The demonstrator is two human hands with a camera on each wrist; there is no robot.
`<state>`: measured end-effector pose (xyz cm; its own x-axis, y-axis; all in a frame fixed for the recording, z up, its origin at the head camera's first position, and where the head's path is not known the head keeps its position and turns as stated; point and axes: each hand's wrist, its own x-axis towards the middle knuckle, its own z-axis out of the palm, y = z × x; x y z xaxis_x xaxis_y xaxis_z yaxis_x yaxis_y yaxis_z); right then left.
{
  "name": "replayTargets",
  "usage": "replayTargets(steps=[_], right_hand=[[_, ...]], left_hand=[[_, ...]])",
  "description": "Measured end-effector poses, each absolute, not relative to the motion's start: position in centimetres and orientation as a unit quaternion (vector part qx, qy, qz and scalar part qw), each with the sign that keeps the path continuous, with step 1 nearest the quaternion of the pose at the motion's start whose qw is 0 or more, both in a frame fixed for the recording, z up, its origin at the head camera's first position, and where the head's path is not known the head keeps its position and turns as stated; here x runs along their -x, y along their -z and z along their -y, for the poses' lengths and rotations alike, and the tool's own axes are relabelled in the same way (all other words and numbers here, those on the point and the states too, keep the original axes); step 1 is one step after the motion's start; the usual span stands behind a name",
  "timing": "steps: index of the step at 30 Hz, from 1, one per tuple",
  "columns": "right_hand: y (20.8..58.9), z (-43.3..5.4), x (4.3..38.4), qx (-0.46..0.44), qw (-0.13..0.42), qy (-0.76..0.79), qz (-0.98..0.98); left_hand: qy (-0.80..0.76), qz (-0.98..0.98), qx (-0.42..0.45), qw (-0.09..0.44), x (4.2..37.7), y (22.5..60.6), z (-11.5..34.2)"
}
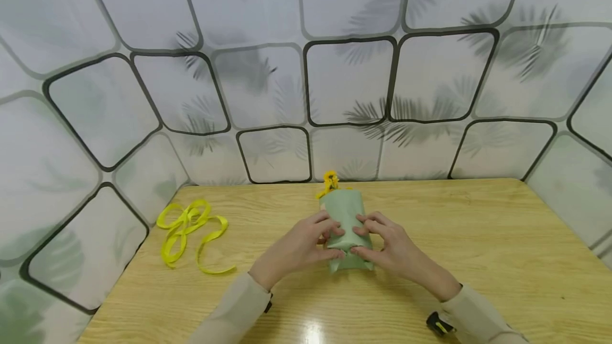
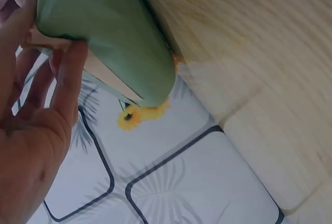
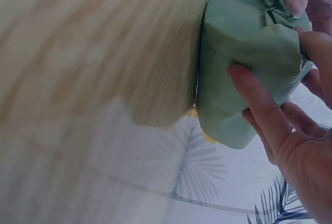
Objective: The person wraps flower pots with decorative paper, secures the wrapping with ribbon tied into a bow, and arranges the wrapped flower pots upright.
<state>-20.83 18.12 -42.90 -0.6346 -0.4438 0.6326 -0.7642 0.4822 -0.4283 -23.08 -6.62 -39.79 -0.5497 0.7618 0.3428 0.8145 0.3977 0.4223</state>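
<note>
Atop the wooden table (image 1: 468,227), both curled hands (image 1: 306,242) (image 1: 396,246) grip the green paper wrap (image 1: 343,208).

A yellow ribbon (image 1: 184,222) lies in loose loops at the left on the surface (image 1: 478,238), which is of light wood grain and has a bright reflection (image 1: 313,332) at the near side. Along its far edge there stands a pale backdrop (image 1: 349,81), printed with dark rounded outlines and grey leaves (image 1: 401,121).

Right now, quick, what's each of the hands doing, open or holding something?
Left hand: holding the green paper wrap.
Right hand: holding the same wrap from its other side.
</note>
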Motion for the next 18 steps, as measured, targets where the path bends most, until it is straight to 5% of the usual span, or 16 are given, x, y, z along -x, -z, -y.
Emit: replayTargets(steps=[6,18], right_hand=[[42.68,-18.16,20.87,-0.362,0.229,-0.354,0.831],[42.40,-17.95,20.32,-0.310,0.177,-0.384,0.851]], left_hand=[[0.264,0.839,0.468,0.088,22.89,39.80,6.15],[0.317,0.832,0.447,0.085,22.70,40.23,6.09]])
